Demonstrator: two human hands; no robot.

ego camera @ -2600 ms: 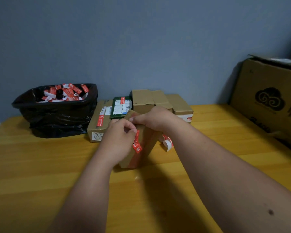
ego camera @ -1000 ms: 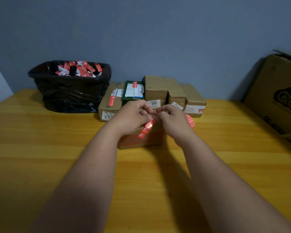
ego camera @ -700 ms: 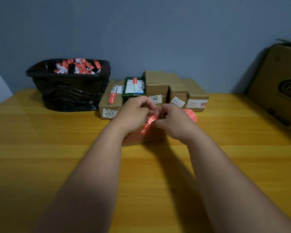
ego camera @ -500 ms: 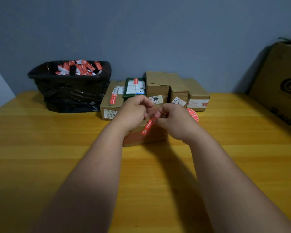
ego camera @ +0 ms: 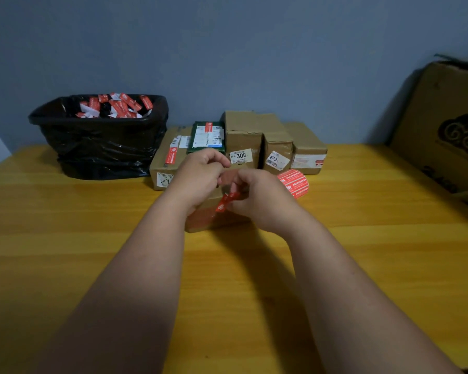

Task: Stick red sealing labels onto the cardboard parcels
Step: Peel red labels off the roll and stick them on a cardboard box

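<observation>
Two forearms reach over the yellow table [ego camera: 65, 265] to a cardboard parcel [ego camera: 214, 220] lying near the far row of parcels [ego camera: 254, 139]. The right hand [ego camera: 260, 198] pinches a crumpled red label [ego camera: 226, 202] above it; the left hand [ego camera: 200, 176] is curled, its grasp unclear.

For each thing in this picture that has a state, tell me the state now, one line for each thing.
Left hand: fingers curled; what it holds is hidden.
Right hand: pinches the red label.
Red label: off the roll, crumpled, not yet stuck flat.
Front parcel: on the table, under both hands.
Label roll: lies on its side behind the right hand.
Black bin: open, filled with backing scraps.
Large carton: top flaps open.
</observation>
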